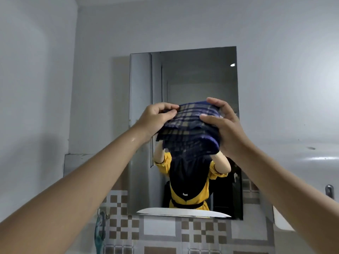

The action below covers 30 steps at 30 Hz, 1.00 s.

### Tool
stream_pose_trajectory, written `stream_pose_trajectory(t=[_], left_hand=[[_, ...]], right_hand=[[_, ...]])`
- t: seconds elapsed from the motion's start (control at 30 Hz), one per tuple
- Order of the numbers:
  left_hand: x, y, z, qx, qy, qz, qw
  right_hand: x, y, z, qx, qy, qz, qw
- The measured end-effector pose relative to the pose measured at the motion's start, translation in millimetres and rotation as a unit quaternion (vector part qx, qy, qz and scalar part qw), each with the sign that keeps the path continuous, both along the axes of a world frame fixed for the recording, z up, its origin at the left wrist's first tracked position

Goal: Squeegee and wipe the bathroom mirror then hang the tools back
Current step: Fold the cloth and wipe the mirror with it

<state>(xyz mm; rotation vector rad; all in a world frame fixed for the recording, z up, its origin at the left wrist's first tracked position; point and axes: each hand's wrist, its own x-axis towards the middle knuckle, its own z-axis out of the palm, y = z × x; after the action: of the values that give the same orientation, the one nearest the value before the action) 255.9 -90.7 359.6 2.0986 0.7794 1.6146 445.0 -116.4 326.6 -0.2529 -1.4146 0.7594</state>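
A dark blue plaid cloth is bunched up in front of the wall mirror, at about its middle height. My left hand pinches the cloth's left edge between thumb and fingers. My right hand grips its right side, fingers over the top and thumb in front. The cloth's lower folds hang down between my hands. A teal squeegee hangs on the tiled wall at the lower left, partly behind my left forearm. The mirror reflects a person in a yellow top with raised arms.
A metal hook sticks out of the wall at the right, beside my right forearm. Brown and white checked tiles run under the mirror. The sink's white rim shows only as a reflection at the mirror's bottom edge. Plain grey walls surround the mirror.
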Motion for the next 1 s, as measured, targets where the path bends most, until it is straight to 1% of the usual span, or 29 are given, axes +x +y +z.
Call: stream_pose_trajectory(t=[0.07,0.1,0.13,0.2,0.27,0.33,0.37,0.4,0.43,0.5,0.53,0.57,0.6,0.63,0.67,0.7,0.77,0.83,0.9,1.0], left_hand=[[8.1,2.2,16.9,-0.037,0.040,-0.041,0.998],[10.6,4.6,24.8,-0.034,0.068,-0.036,0.996],[11.7,8.8,32.2,-0.021,0.096,-0.015,0.995],[7.3,23.7,45.5,0.010,0.147,0.063,0.987],[-4.9,43.1,53.6,0.026,0.191,0.150,0.970],[-23.3,65.4,56.8,0.042,0.205,0.231,0.950],[-33.8,75.0,56.8,0.053,0.211,0.274,0.937],[-45.1,84.1,55.9,0.065,0.222,0.317,0.920],[-56.3,92.5,54.7,0.074,0.235,0.354,0.902],[-78.3,105.5,49.7,0.079,0.258,0.405,0.874],[-88.4,110.2,46.6,0.074,0.271,0.419,0.863],[-97.4,114.8,43.3,0.065,0.287,0.426,0.855],[-105.4,119.8,40.1,0.059,0.310,0.428,0.847],[-111.7,123.3,37.3,0.057,0.336,0.428,0.837],[-116.8,127.5,35.3,0.057,0.359,0.429,0.827],[-120.3,131.2,33.8,0.061,0.377,0.430,0.818],[-124.5,137.9,30.7,0.076,0.394,0.432,0.808],[-126.7,143.6,27.2,0.091,0.392,0.428,0.810],[-129.4,147.8,25.0,0.103,0.386,0.422,0.814],[-132.9,151.7,25.1,0.110,0.397,0.423,0.807]], right_hand=[[2.6,11.3,24.6,-0.049,0.109,0.003,0.993],[4.3,16.6,39.4,-0.065,0.152,0.008,0.986],[6.1,22.0,55.3,-0.069,0.180,0.001,0.981],[10.0,31.4,87.7,-0.048,0.208,-0.056,0.975],[15.8,38.5,118.6,0.013,0.196,-0.141,0.970],[26.2,47.2,143.3,0.084,0.117,-0.237,0.961],[33.3,53.3,153.3,0.116,0.059,-0.298,0.946],[42.0,61.2,162.5,0.144,-0.007,-0.372,0.917],[51.4,70.2,170.9,0.168,-0.082,-0.450,0.873],[65.8,88.2,184.4,0.184,-0.215,-0.591,0.755],[69.3,95.9,188.6,0.189,-0.256,-0.635,0.704],[71.4,104.5,191.1,0.198,-0.280,-0.662,0.666],[71.3,112.8,191.8,0.207,-0.293,-0.682,0.638],[70.4,122.8,192.6,0.211,-0.299,-0.695,0.619],[67.6,132.3,192.4,0.210,-0.303,-0.703,0.608],[62.5,141.8,192.1,0.201,-0.302,-0.707,0.607],[44.2,158.4,191.0,0.179,-0.284,-0.710,0.619],[19.0,169.7,190.4,0.182,-0.258,-0.715,0.624],[-9.2,178.1,192.4,0.204,-0.247,-0.718,0.618],[-56.6,188.5,200.2,0.233,-0.244,-0.710,0.618]])
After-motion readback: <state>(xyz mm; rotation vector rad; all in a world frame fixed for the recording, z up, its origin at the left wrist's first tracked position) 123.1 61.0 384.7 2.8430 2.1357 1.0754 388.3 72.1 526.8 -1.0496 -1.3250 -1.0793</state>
